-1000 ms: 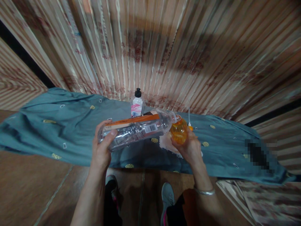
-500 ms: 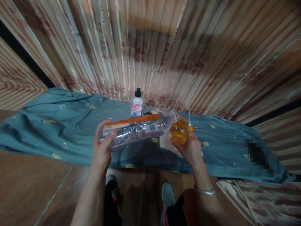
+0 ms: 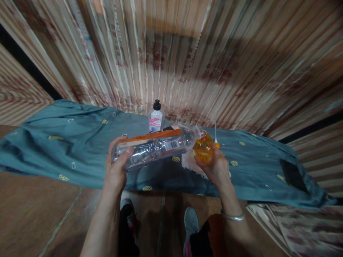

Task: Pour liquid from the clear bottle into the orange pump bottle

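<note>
My left hand (image 3: 117, 162) is closed around the base end of a clear plastic bottle (image 3: 152, 148) with an orange label and a barcode. The bottle lies tilted almost level, its open mouth pointing right. That mouth meets the neck of a small orange see-through bottle (image 3: 203, 148), which my right hand (image 3: 215, 166) grips from the right and below. Liquid shows inside the orange bottle. Behind the orange bottle, an orange spray or pump top (image 3: 216, 145) with a thin white tube (image 3: 215, 132) stands on the cloth, partly hidden by my right hand.
A teal patterned cloth (image 3: 88, 142) covers the table. A white and pink bottle with a black cap (image 3: 156, 119) stands at the back. Below my right hand lies a pale lace-edged cloth (image 3: 191, 162). A dark phone-like slab (image 3: 294, 175) rests at right; a striped curtain (image 3: 171, 64) hangs behind.
Both hands and the two bottles hold nearly the same pose. The view has shifted very slightly; nothing has been taken up or let go.
</note>
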### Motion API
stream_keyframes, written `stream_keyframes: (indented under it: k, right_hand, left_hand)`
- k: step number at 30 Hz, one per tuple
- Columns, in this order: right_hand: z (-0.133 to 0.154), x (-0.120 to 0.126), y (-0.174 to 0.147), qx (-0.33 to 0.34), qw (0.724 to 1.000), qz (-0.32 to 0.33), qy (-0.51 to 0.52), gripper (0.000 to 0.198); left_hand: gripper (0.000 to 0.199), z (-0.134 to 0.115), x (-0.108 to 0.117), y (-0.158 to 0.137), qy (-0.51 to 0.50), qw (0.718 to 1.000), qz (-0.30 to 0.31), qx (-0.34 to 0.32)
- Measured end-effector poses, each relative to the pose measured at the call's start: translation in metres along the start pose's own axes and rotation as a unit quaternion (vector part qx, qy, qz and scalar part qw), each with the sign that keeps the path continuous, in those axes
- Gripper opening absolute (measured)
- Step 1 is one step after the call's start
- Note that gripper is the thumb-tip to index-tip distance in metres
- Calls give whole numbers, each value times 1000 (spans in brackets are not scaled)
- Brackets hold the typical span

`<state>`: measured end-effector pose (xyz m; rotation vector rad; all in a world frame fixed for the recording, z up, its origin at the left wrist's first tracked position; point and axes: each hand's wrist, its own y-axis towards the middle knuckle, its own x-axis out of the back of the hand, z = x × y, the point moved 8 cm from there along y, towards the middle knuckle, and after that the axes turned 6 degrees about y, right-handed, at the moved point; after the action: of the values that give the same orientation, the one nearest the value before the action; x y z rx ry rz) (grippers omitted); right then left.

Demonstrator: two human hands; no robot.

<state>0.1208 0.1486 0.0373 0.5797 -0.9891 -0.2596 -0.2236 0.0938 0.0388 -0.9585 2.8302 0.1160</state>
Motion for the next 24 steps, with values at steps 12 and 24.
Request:
stream_keyframes:
  k: [12,24]
  right_hand:
    - [0,0,1,0,1000,6,0,67]
    - [1,1,0,7,1000,-6,-1,65]
  left_hand:
    - [52,-2,-1,-1,-4,1000,2,-3]
    - [55,-1,0,-1,-10,1000,-1,3]
